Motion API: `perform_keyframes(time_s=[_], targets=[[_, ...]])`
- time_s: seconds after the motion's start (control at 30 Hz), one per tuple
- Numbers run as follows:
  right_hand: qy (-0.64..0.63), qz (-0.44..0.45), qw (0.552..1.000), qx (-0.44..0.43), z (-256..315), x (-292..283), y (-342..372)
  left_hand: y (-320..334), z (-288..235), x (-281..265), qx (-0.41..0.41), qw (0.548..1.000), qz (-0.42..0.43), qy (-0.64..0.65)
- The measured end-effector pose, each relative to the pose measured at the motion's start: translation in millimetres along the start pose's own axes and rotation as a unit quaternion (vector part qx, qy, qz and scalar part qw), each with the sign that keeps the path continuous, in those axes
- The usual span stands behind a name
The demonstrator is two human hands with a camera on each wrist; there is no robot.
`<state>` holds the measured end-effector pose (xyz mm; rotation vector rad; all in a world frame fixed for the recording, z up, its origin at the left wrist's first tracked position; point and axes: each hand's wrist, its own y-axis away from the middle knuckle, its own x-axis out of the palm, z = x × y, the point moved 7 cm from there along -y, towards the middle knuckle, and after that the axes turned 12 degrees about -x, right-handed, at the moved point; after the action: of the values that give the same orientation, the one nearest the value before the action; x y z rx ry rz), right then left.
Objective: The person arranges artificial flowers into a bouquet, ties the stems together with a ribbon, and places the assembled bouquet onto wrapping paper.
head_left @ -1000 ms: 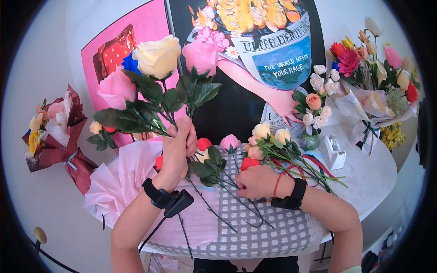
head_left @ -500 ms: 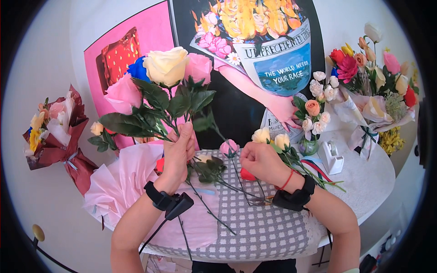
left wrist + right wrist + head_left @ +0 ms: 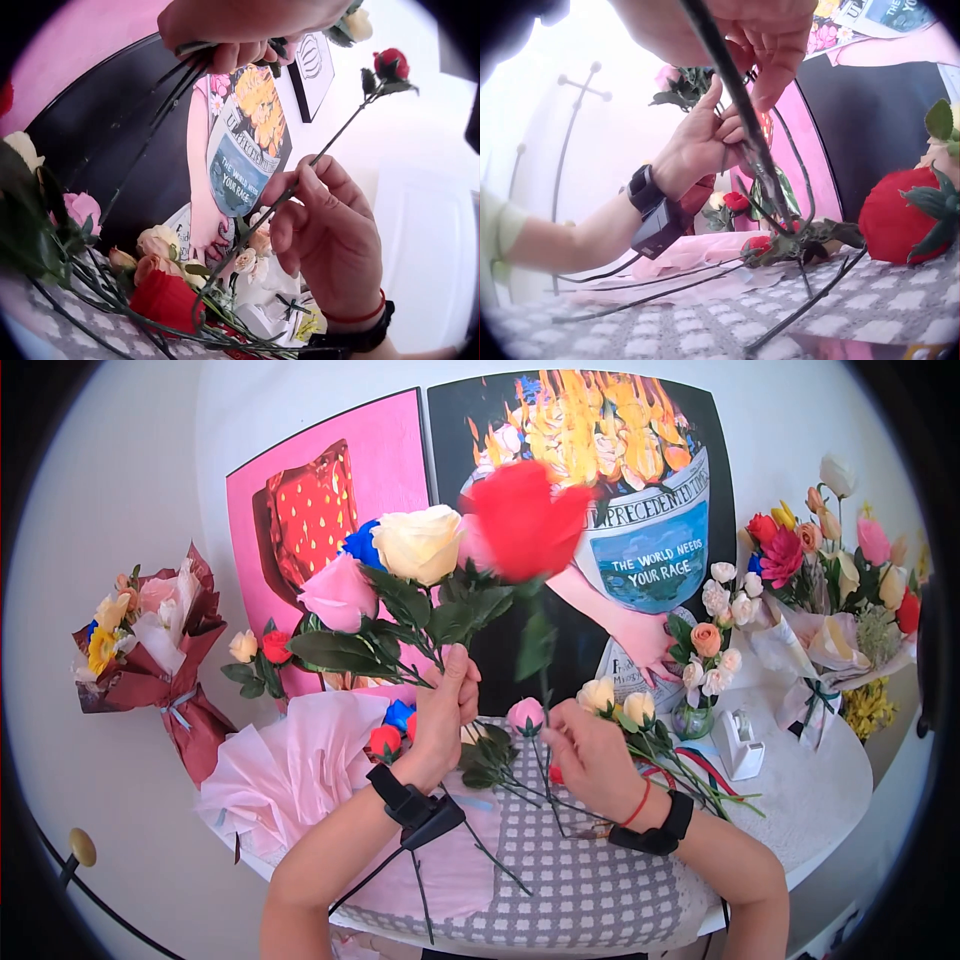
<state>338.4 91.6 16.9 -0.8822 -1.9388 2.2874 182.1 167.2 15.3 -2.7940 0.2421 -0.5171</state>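
Above checked cloth (image 3: 560, 875): left hand (image 3: 446, 705), fingers curled, grips two pink roses (image 3: 338, 592), one cream rose (image 3: 418, 546), one blue flower (image 3: 361, 544). Right hand (image 3: 597, 760) pinches one red rose (image 3: 525, 520), partly blocking one pink. Right of cloth: one tape dispenser (image 3: 741, 746).

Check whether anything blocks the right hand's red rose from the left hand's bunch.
Nothing visible stands between the red rose and the bunch; in the head view, the rose partly covers a pink bloom there.
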Motion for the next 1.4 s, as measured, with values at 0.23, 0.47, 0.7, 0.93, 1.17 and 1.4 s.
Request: perform_keyframes(time_s=[0.23,0.47,0.7,0.93,1.17,1.4], targets=[[-0.135,0.012,0.985,0.103,-11.5,15.3,11.1,7.8,9.6,23.4,0.016,0.998,0.064,0.007],[-0.075,0.052,0.994,0.060,-8.0,18.5,12.2,16.6,19.6,36.8,0.034,0.996,0.086,0.015],[-0.029,0.052,0.998,0.028,-0.9,13.3,9.6,22.1,21.8,56.4,0.015,0.987,0.148,-0.052],[-0.001,0.102,0.994,0.038,-3.7,18.8,12.3,18.2,38.3,42.3,-0.003,0.989,0.117,-0.090],[0.026,0.094,0.995,0.010,0.3,18.3,12.2,5.9,55.0,29.3,0.032,0.992,0.078,-0.092],[0.073,0.076,0.992,0.068,-2.3,8.7,8.5,13.9,37.2,41.6,-0.003,0.992,0.051,-0.119]])
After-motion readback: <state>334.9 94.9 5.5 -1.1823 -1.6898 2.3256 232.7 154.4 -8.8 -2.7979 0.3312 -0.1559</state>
